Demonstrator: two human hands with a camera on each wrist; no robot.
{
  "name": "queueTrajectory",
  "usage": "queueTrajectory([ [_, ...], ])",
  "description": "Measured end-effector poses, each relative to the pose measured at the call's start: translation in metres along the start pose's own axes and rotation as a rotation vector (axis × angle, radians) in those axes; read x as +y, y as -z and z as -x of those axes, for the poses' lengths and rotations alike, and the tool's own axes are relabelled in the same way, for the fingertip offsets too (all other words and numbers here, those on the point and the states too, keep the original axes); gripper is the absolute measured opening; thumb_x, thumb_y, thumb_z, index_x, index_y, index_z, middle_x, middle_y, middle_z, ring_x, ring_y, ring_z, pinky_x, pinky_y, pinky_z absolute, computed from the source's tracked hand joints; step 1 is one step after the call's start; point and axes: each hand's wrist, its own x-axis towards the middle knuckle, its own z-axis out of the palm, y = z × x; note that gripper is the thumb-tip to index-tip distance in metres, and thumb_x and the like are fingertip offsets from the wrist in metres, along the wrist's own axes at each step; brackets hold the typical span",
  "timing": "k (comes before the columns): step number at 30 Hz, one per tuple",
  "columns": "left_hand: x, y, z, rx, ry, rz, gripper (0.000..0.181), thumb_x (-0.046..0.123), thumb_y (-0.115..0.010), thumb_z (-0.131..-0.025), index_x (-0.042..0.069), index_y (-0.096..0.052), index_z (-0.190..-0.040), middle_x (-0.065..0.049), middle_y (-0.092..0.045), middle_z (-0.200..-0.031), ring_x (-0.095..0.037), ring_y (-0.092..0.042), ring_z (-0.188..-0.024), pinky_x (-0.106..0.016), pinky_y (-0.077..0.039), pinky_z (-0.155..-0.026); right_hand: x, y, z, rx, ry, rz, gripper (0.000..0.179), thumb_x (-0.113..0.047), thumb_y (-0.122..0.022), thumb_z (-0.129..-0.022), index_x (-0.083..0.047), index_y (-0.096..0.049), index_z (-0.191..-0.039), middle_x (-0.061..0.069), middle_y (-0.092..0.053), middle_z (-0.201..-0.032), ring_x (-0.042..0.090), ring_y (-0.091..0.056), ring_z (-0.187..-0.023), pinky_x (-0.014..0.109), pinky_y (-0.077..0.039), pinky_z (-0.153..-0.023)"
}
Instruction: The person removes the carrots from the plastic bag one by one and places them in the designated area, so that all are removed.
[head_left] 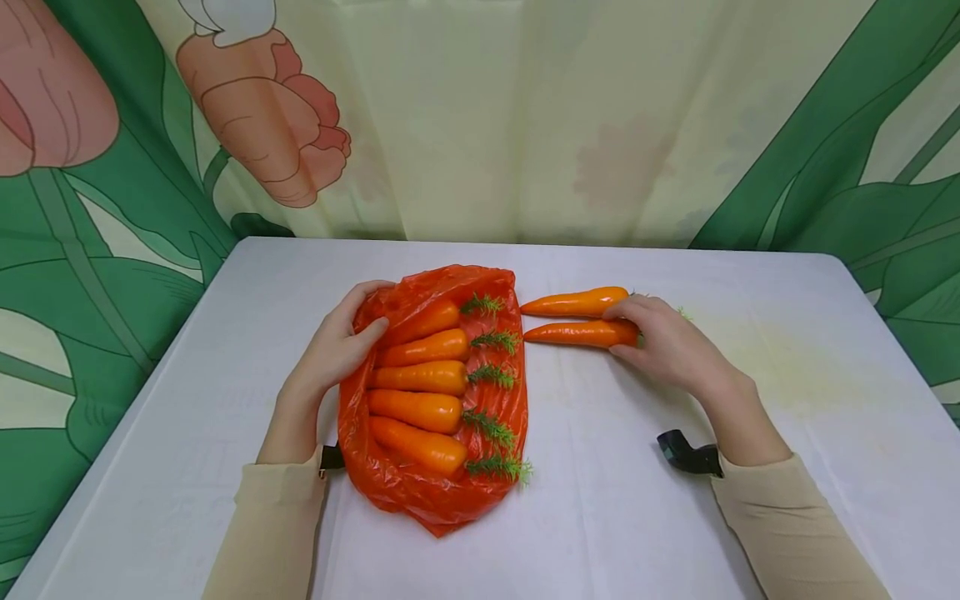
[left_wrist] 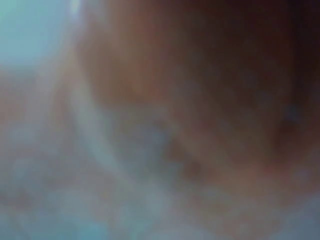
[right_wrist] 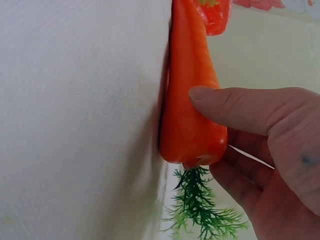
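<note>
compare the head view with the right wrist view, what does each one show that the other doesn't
Only the head view: the left hand holding the edge of the red bag, the five carrots inside it, and the far carrot lying outside it.

Only the right wrist view: the full green tuft of the near carrot, mostly hidden behind the hand in the head view.

Both: the right hand with its thumb on the near carrot, part of the red bag, the white tabletop and the printed curtain.
</note>
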Motion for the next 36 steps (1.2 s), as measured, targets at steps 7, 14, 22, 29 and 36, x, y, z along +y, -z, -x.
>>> queueTrajectory([
  [7, 0.000, 0.000, 0.000, 0.001, -0.010, 0.001, 0.045, 0.007, -0.051, -0.103, 0.011, -0.043, -0.148, -0.013, -0.051, -0.138, -0.033, -0.052, -0.116, -0.054, -0.047, -0.099, -0.002, 0.003, 0.001, 0.003, 0.028, -0.017, 0.037, -0.006, -0.076, -0.088, 0.001, -0.064, -0.123, 0.022, -0.059, -0.127, 0.046, -0.044, -0.129, 0.061, -0.032, -0.109],
  [14, 0.001, 0.000, 0.000, 0.002, -0.008, 0.002, 0.045, 0.007, -0.051, -0.103, 0.011, -0.043, -0.147, -0.013, -0.052, -0.138, -0.032, -0.052, -0.116, -0.053, -0.048, -0.098, -0.002, 0.005, 0.001, 0.018, 0.054, -0.030, 0.037, -0.007, -0.076, -0.088, -0.001, -0.064, -0.123, 0.019, -0.060, -0.125, 0.041, -0.049, -0.121, 0.059, -0.037, -0.106],
  [22, 0.000, 0.000, 0.000, 0.005, -0.014, -0.012, 0.044, 0.006, -0.051, -0.103, 0.011, -0.045, -0.146, -0.013, -0.052, -0.138, -0.032, -0.051, -0.117, -0.053, -0.045, -0.101, -0.007, 0.006, 0.001, 0.046, 0.075, -0.047, 0.038, -0.008, -0.077, -0.088, -0.001, -0.065, -0.123, 0.017, -0.061, -0.126, 0.038, -0.050, -0.120, 0.056, -0.040, -0.104],
  [29, -0.001, -0.001, -0.002, 0.005, -0.025, -0.015, 0.044, 0.005, -0.051, -0.103, 0.012, -0.046, -0.146, -0.012, -0.052, -0.139, -0.031, -0.051, -0.120, -0.052, -0.039, -0.106, -0.018, 0.004, -0.002, 0.059, 0.113, -0.079, 0.039, -0.009, -0.077, -0.089, -0.002, -0.065, -0.125, 0.017, -0.061, -0.127, 0.036, -0.052, -0.119, 0.055, -0.041, -0.102],
  [36, -0.001, 0.000, -0.002, 0.013, -0.013, -0.031, 0.044, 0.006, -0.052, -0.102, 0.012, -0.046, -0.146, -0.012, -0.053, -0.138, -0.031, -0.051, -0.119, -0.053, -0.041, -0.105, -0.034, -0.001, -0.013, 0.052, 0.159, -0.073, 0.042, -0.013, -0.077, -0.090, -0.003, -0.064, -0.128, 0.015, -0.060, -0.129, 0.036, -0.051, -0.120, 0.055, -0.041, -0.103],
])
